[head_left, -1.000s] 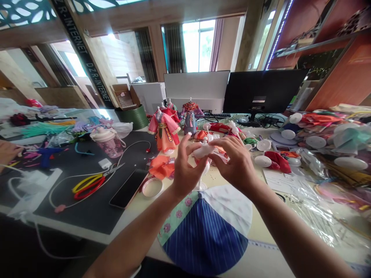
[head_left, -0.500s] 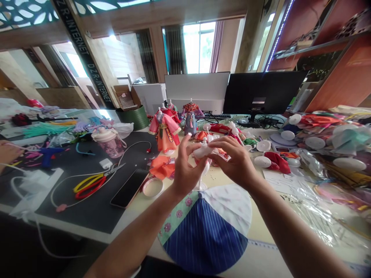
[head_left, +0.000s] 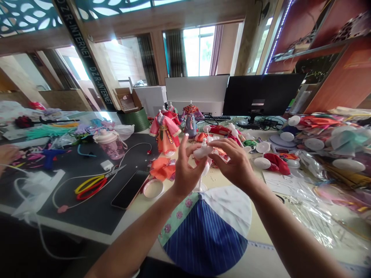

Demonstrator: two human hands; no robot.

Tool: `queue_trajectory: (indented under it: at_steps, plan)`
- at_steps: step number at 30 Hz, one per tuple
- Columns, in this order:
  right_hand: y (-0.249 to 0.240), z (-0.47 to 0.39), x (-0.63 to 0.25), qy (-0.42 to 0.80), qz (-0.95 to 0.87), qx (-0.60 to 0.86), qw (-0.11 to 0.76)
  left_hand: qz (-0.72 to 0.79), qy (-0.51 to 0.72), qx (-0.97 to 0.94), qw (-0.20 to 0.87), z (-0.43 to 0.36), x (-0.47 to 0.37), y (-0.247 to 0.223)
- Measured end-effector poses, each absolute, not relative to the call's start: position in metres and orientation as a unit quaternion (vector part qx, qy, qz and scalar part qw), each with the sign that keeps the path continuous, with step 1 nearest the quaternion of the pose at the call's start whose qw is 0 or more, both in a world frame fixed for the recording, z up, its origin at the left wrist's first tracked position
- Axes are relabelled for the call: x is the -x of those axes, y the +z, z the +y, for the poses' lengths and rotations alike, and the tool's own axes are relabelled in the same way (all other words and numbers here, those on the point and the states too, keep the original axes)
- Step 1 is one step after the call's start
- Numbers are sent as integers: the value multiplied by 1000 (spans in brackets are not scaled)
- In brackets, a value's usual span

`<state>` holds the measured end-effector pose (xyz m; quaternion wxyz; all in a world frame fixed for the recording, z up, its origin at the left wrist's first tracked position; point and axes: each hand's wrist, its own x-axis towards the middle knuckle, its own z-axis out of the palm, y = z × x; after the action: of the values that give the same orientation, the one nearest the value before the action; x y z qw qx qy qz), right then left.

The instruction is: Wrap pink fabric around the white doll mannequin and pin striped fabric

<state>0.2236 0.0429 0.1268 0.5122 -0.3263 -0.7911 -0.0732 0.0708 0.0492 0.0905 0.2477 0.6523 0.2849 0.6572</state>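
A small white mannequin (head_left: 204, 150) stands upright on a thin post with a round base, right in front of me. My left hand (head_left: 187, 172) grips its left side between thumb and fingers, with one finger pointing up. From the other side, the fingertips of my right hand (head_left: 233, 160) are pinched at its shoulder. Whether a thin piece of material lies under the fingertips I cannot tell. Just below, a round panelled fabric piece (head_left: 207, 235) in navy stripes, white and flowered green lies flat, its top point by the stand's base.
Dressed mannequins (head_left: 165, 133) stand behind my hands. On the left lie scissors (head_left: 91, 186), a phone (head_left: 130, 189), a tape roll (head_left: 153, 189) and a blue glue gun (head_left: 52, 157) near another person's hand (head_left: 8, 153). White stand bases (head_left: 262, 163) and cloth crowd the right.
My hands keep nearly the same hold on the mannequin. At the far left, the other person's hand has shifted outward, away from the glue gun. The view has tilted slightly.
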Motion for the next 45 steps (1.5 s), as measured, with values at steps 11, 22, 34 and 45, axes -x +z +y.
queue_trajectory:
  at_steps: [11, 22, 34, 45]
  plan:
    - [125, 34, -225, -73, -777, 318, 538, 258, 669, -665, 211, 45, -56, 95]
    - [110, -31, -195, 368, -632, 331, 596, 190, 664, -684, 235, -14, -39, 80]
    - [98, -37, -193, 606, -446, 314, 579, 203, 607, -758, 127, -23, -49, 55]
    - [95, -32, -194, 585, -462, 315, 588, 208, 603, -763, 105, -24, -54, 55]
